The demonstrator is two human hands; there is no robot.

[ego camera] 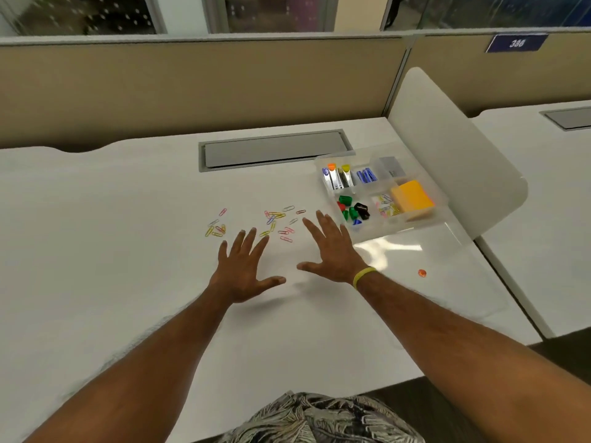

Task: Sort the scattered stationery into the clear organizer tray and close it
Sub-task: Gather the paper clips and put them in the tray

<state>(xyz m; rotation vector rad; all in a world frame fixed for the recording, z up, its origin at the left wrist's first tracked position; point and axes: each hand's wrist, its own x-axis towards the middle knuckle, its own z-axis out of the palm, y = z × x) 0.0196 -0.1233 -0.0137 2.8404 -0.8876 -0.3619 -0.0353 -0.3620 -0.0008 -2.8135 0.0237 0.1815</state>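
Shows left hand, right hand spread empty beside scattered paper clips; likely needs raking them into 1 pile.

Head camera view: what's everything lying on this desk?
Desk: one, white, fills the view.
Loose paper clips: many, mixed colours, desk just ahead of both hands.
Organizer tray: one, clear, open, right rear of desk.
Lid: one, clear, flat in front of tray.
Sticky pad: one, orange-yellow, tray's right compartment.
Chunky clips: several, green, red, black, blue, tray's front-left compartment.
Orange piece: one, at the lid.
Left hand: fingers spread.
Right hand: fingers spread, yellow wristband.
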